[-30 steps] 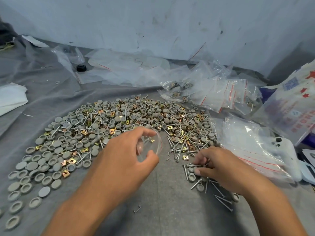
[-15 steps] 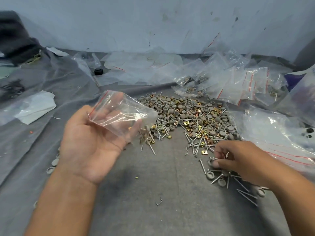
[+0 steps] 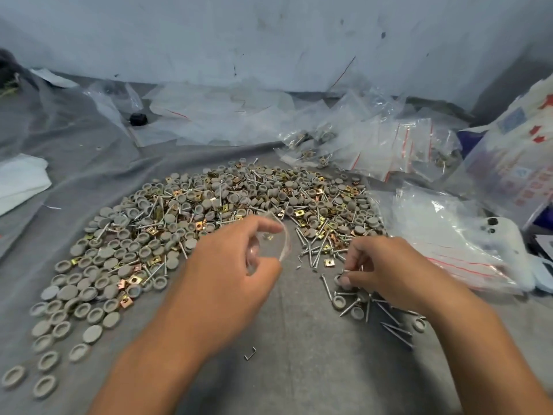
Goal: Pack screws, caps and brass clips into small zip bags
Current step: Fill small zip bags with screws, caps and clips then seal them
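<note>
Left hand [image 3: 227, 265] holds zip bag [image 3: 281, 241]; right hand [image 3: 386, 271] pinches screws [image 3: 354, 269].

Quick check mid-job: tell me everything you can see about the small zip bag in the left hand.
The zip bag is small, clear, thin plastic with a red line at its mouth. The left hand pinches it between thumb and fingers, holding it above the grey cloth by the near edge of the parts pile. It looks crumpled and empty.
</note>
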The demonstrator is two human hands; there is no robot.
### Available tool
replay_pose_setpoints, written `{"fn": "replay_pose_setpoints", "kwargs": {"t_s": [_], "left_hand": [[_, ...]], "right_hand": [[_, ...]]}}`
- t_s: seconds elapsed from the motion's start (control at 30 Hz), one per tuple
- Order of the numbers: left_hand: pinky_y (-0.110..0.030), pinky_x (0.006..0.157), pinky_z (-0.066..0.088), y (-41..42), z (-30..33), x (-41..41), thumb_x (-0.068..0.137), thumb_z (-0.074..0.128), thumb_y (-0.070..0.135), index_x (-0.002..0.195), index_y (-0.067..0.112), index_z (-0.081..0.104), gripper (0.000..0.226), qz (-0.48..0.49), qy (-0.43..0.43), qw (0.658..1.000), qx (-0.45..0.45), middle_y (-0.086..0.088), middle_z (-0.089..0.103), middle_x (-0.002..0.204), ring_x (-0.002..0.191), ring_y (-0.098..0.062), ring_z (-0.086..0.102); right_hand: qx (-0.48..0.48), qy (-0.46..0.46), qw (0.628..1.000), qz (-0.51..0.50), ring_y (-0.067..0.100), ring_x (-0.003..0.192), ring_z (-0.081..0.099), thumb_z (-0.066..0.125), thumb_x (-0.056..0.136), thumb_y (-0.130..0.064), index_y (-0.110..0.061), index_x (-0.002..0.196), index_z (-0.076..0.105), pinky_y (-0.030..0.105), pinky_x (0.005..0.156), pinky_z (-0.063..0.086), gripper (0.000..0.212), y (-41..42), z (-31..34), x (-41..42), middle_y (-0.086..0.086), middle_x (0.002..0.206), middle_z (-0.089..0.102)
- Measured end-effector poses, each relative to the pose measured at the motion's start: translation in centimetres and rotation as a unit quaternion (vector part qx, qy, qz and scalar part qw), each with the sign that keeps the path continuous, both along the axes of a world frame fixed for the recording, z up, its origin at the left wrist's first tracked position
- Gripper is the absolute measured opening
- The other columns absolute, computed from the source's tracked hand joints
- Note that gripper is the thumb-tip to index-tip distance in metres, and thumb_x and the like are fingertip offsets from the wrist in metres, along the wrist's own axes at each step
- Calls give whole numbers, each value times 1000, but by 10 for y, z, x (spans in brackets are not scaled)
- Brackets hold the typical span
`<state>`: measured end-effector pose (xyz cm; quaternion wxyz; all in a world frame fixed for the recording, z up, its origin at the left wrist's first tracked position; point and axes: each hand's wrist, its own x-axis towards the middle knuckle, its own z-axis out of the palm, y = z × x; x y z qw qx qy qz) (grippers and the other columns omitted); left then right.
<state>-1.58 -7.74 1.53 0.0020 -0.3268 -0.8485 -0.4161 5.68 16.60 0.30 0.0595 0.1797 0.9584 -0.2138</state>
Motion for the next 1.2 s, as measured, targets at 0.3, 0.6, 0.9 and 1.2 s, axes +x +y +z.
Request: {"fn": "replay_pose_setpoints", "kwargs": {"t_s": [0.3, 0.6, 0.9, 1.2], "left_hand": [[-14, 56, 33, 6, -5, 1, 73, 34, 53, 120, 50, 54, 52, -43, -5, 997, -58, 37, 51, 92, 76, 7, 53], [-13, 57, 31, 6, -6, 6, 75, 32, 53, 124, 53, 49, 53, -42, -2, 996, -85, 38, 48, 97, 80, 7, 52], [-17, 60, 33, 9, -5, 3, 79, 44, 58, 107, 52, 47, 29, -18, 9, 997, -75, 24, 51, 79, 77, 9, 49], [-14, 54, 29, 8, -3, 2, 78, 42, 59, 116, 51, 52, 40, 14, 6, 998, -61, 48, 45, 93, 77, 15, 50]], "right_hand": [[86, 16, 996, -4, 10, 78, 61, 76, 87, -33, -34, 76, 58, 33, 67, 53, 21, -7, -8, -8, -13, 84, 62], [-190, 173, 966, -27, 4, 60, 56, 76, 87, -36, -24, 79, 61, 17, 55, 44, 21, -4, 6, -7, -9, 73, 69], [-394, 314, 860, 81, 21, 72, 62, 79, 86, -38, -33, 83, 66, 31, 63, 53, 14, -67, 19, -18, -2, 90, 74], [-279, 298, 907, 101, 9, 96, 62, 78, 75, -55, -40, 90, 73, 14, 74, 42, 22, -67, 16, -27, -17, 104, 66]]}}
